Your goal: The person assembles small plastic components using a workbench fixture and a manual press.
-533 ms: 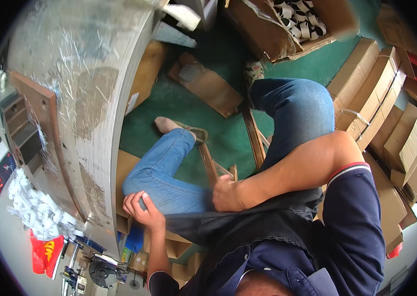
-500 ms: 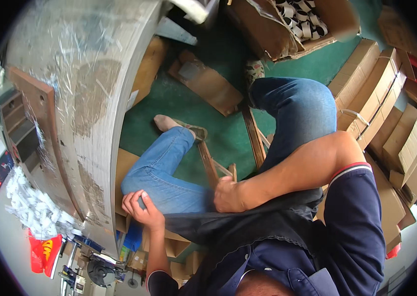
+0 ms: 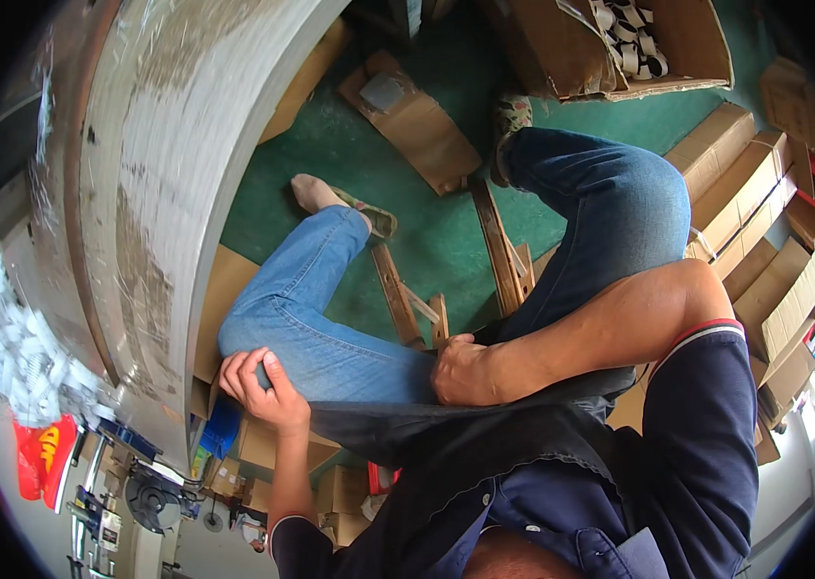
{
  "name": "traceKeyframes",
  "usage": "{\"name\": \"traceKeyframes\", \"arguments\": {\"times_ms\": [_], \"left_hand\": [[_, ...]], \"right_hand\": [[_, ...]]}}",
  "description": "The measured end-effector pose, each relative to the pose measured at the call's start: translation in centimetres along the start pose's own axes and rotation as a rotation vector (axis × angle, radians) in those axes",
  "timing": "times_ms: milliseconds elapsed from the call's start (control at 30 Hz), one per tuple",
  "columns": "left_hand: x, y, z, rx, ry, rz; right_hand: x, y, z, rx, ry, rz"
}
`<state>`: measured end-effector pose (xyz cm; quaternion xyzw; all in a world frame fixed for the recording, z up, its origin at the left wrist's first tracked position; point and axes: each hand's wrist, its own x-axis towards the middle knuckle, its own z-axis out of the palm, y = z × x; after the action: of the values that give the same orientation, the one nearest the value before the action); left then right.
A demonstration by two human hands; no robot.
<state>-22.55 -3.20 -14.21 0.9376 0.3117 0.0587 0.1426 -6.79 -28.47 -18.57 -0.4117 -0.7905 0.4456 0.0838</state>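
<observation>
My left hand [image 3: 268, 388] rests on my left thigh in blue jeans [image 3: 301, 338], close to the metal table's edge. Its fingers are curled, and a small dark patch shows between thumb and fingers, too small to name. On my lap, beside the black apron [image 3: 379, 429], my right hand [image 3: 465, 372] is closed in a fist with the forearm lying across my right thigh. Whatever is inside that fist, if anything, is hidden.
A worn metal table [image 3: 186, 125] stands at the left, with a heap of white plastic pieces [image 3: 27, 338] beyond it. An open carton [image 3: 562, 48] holds white rings at the far right. Strapped cartons [image 3: 740, 193] stack at right. A flattened cardboard piece [image 3: 417, 125] lies on the green floor.
The whole view has shifted, and the table now fills more of the left side. Both hands stay in the same places on my legs, still closed.
</observation>
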Motion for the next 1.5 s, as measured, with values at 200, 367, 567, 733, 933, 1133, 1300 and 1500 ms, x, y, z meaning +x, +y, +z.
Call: {"name": "traceKeyframes", "arguments": {"times_ms": [200, 367, 567, 733, 933, 1133, 1300, 1500], "left_hand": [[-1.5, 0.6, -0.2, 0.001, 0.02, -0.02], [-1.6, 0.4, -0.2, 0.015, 0.063, -0.015], [-1.1, -0.1, 0.0, 0.036, 0.113, 0.019], [-1.1, 0.1, 1.2, 0.051, 0.18, 0.015], [-1.7, -0.9, 1.4, -0.012, 0.234, 0.036], [-1.0, -0.9, 2.4, -0.039, 0.301, 0.071], [-1.5, -1.6, 2.5, -0.073, 0.335, 0.021], [-1.8, -3.1, 2.2, -0.14, 0.396, 0.009]], "right_hand": [[-1.0, -0.7, 1.0, -0.061, 0.061, 0.046], [0.0, 1.4, 0.0, 0.027, 0.002, -0.023], [0.6, 4.0, -3.7, -0.16, -0.076, 0.195], [0.5, 5.6, -3.9, -0.425, 0.093, 0.292], [-0.2, 5.6, -2.8, -0.398, 0.494, 0.255], [-7.9, 4.1, -1.3, -0.462, 0.416, 0.631], [-11.6, -3.0, -2.7, -0.449, 0.932, 0.569], [-8.9, -3.9, -2.0, -0.407, 1.276, 0.453]]}}
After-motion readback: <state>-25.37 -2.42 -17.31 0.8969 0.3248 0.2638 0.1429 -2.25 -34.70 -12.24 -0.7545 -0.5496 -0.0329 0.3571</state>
